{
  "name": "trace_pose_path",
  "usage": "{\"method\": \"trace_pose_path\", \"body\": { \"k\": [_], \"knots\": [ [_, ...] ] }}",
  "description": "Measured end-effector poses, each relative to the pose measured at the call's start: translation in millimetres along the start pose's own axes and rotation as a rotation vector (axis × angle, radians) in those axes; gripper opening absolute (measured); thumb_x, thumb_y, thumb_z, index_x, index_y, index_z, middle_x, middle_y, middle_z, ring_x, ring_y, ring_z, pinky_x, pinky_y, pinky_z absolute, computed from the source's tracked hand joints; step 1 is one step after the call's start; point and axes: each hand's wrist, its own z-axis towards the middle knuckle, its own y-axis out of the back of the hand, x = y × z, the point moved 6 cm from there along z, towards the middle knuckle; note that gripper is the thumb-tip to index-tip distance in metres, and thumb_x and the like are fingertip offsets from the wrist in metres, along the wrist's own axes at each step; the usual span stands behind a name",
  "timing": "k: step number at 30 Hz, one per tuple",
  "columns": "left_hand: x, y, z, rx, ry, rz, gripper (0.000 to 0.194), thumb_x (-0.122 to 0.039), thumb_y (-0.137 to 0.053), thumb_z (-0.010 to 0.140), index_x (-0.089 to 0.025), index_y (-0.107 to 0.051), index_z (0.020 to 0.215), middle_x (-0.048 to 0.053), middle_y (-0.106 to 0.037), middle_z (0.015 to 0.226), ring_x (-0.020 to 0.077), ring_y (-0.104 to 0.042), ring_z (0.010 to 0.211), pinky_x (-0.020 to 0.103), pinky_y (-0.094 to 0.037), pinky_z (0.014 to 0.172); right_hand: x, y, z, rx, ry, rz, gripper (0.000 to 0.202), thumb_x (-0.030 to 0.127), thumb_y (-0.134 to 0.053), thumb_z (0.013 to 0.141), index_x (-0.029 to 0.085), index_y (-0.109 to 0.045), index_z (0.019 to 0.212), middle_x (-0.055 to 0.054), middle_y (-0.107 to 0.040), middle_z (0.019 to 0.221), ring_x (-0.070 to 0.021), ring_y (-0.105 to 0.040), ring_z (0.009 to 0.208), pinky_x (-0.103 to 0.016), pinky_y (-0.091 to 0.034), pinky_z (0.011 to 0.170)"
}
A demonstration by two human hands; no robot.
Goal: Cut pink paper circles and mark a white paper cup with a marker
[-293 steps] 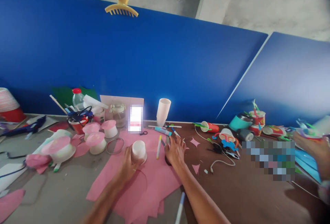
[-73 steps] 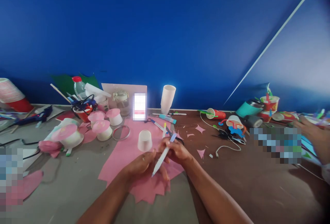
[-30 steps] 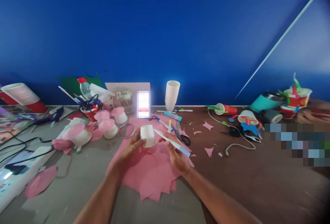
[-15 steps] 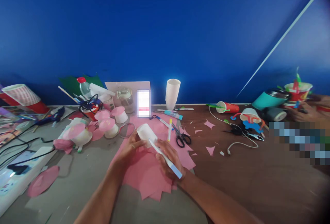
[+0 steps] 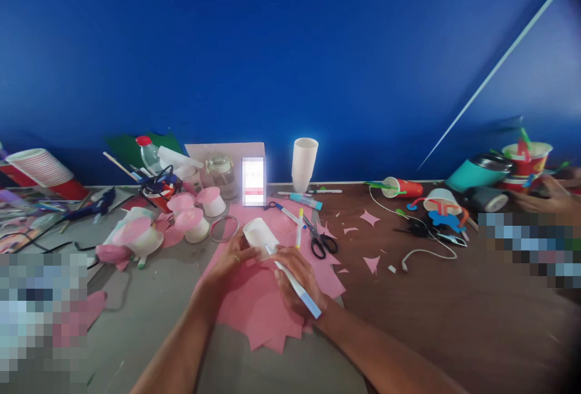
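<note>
A white paper cup [image 5: 259, 235] lies tilted in my left hand [image 5: 233, 259], whose fingers and thumb grip its lower left side. My right hand [image 5: 297, 276] is closed round a white marker [image 5: 294, 282] with a light blue end, and its tip meets the cup's side. Whether a mark shows on the cup I cannot tell. Beneath both hands spreads pink paper [image 5: 258, 315] with jagged edges. Black-handled scissors [image 5: 324, 242] and a yellow-and-white marker [image 5: 299, 227] lie just right of the cup.
Behind stand a stack of white cups [image 5: 304, 164], a glass jar [image 5: 219, 175] and a blurred bright panel [image 5: 254, 182]. White cups with pink discs [image 5: 193, 224] sit left. Pink scraps [image 5: 371, 264], a red cup [image 5: 408, 188] and another person's hand [image 5: 547, 197] are at right.
The cup has shifted slightly right and down, and the marker's tip has moved slightly right along it. Both hands keep their hold. The other person's hand at far right has moved a little.
</note>
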Motion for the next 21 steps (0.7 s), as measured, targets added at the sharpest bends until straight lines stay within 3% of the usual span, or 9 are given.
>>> {"method": "trace_pose_path", "body": {
  "k": [8,14,21],
  "knots": [
    [-0.1,-2.5,-1.3,0.01,0.016,-0.011,0.045,-0.03,-0.099,0.068,-0.021,-0.074,0.104,0.003,-0.08,0.093,0.0206,-0.07,0.08,0.031,-0.055,0.074,-9.0,-2.0,-4.4,0.027,-0.032,0.019,0.047,0.016,-0.064,0.105,0.034,-0.069,0.149,-0.009,-0.08,0.114,-0.0323,-0.08,0.111,-0.05,-0.073,0.093],
    [-4.4,-4.6,-1.8,0.031,-0.001,0.028,0.039,-0.036,-0.098,0.069,-0.021,-0.076,0.098,0.002,-0.078,0.09,0.0201,-0.068,0.081,0.029,-0.054,0.074,-6.3,-2.0,-2.1,0.011,0.006,0.013,0.041,0.015,-0.062,0.104,0.026,-0.07,0.143,-0.011,-0.078,0.113,-0.0316,-0.08,0.111,-0.049,-0.074,0.093],
    [-4.2,-5.5,-2.2,0.04,0.001,0.002,0.043,-0.033,-0.098,0.07,-0.022,-0.076,0.105,0.003,-0.079,0.093,0.0219,-0.07,0.082,0.031,-0.053,0.074,-5.7,-3.3,-1.0,0.021,-0.002,-0.021,0.043,0.014,-0.062,0.103,0.029,-0.068,0.143,-0.012,-0.079,0.111,-0.0332,-0.081,0.107,-0.051,-0.075,0.088]
  ]
}}
